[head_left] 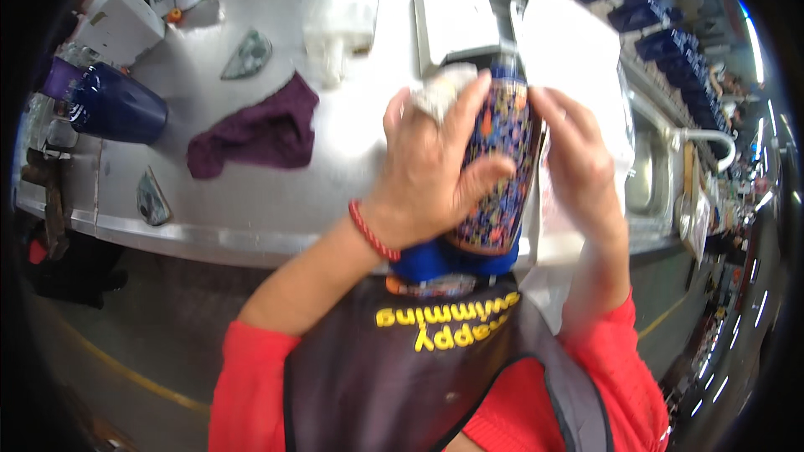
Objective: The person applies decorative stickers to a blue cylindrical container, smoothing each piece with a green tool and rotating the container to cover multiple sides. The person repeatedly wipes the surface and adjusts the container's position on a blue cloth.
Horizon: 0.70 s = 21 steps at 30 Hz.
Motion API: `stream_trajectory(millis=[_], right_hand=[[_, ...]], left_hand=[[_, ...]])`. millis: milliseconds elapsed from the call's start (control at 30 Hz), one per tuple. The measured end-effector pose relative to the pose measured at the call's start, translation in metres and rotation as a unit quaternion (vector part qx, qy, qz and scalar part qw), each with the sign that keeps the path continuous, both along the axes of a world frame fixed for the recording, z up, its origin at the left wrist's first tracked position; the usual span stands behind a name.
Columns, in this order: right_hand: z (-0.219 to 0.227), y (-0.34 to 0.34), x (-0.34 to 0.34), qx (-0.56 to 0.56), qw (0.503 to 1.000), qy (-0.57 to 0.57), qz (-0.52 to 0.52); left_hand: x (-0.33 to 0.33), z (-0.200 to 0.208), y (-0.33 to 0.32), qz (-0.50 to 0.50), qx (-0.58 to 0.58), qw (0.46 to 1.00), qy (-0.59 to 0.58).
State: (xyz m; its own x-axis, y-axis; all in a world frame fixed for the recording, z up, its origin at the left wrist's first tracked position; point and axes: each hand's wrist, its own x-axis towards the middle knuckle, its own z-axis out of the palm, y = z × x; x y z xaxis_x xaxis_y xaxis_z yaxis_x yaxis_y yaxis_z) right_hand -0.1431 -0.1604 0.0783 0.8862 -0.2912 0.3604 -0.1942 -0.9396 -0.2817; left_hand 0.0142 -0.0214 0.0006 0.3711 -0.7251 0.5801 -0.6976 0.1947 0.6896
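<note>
A tall cylinder like a bottle (496, 172), dark blue with a dense orange and multicoloured pattern, leans at the table's front edge against my apron. My left hand (427, 159) is closed on a crumpled whitish cloth (444, 94) near the cylinder's upper left side, its thumb lying across the patterned wall. On the other side, my right hand (578, 146) bends its slightly blurred fingers to the cylinder's upper right edge; its thumb is hidden. Blue fabric (419, 263) shows under the cylinder's lower end.
A purple cloth (260, 130) lies on the metal table (251, 205), left of my hands. Farther left lies a dark blue cup (126, 105). Beyond stand a clear plastic container (343, 8) and a white box (456, 17). A sink (643, 163) with a tap (712, 136) is at right.
</note>
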Motion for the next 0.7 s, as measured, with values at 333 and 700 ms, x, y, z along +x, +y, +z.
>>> stream_trajectory(millis=[333, 700], right_hand=[[-0.03, 0.02, -0.034, 0.084, 0.995, -0.046, -0.021], [-0.046, 0.027, -0.047, 0.156, 0.986, -0.051, 0.016]], left_hand=[[0.016, -0.01, -0.009, -0.047, -0.033, 0.997, -0.043], [0.02, -0.008, -0.005, -0.06, 0.001, 0.993, -0.1]])
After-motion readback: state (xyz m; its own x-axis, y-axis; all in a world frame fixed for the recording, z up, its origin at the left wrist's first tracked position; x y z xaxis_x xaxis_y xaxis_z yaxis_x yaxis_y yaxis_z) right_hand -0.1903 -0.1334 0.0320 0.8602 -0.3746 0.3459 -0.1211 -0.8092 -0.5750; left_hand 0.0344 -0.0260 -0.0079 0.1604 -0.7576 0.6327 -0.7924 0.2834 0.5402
